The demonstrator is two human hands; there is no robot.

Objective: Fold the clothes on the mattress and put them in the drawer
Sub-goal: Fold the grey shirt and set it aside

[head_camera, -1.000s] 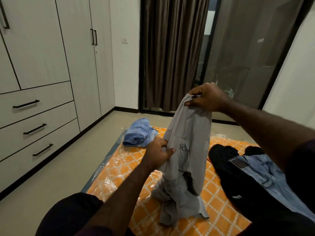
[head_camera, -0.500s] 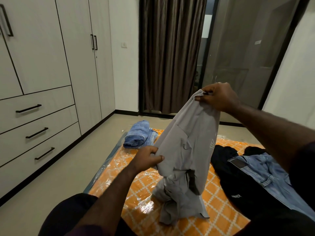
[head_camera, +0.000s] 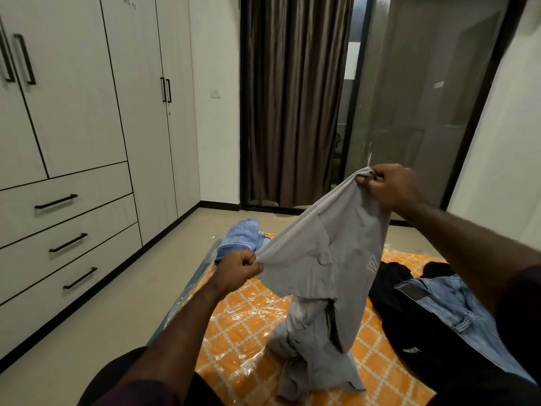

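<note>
The left hand (head_camera: 238, 268) and right hand (head_camera: 390, 186) each clench an edge of the grey cotton garment (head_camera: 319, 276). Its lower part lies crumpled on the orange patterned mattress (head_camera: 243, 323). At 3 o'clock lies a black garment (head_camera: 409, 323).

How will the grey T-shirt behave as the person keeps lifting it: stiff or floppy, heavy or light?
Probably floppy: the grey T-shirt sags between the left hand and right hand, its lower part crumpled on the mattress. Likely light, since pinches hold it up.

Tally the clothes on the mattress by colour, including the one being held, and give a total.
Grey: 1, the grey garment
Blue: 2, the folded blue cloth and the blue jeans
Black: 1, the black garment
Total: 4
</note>
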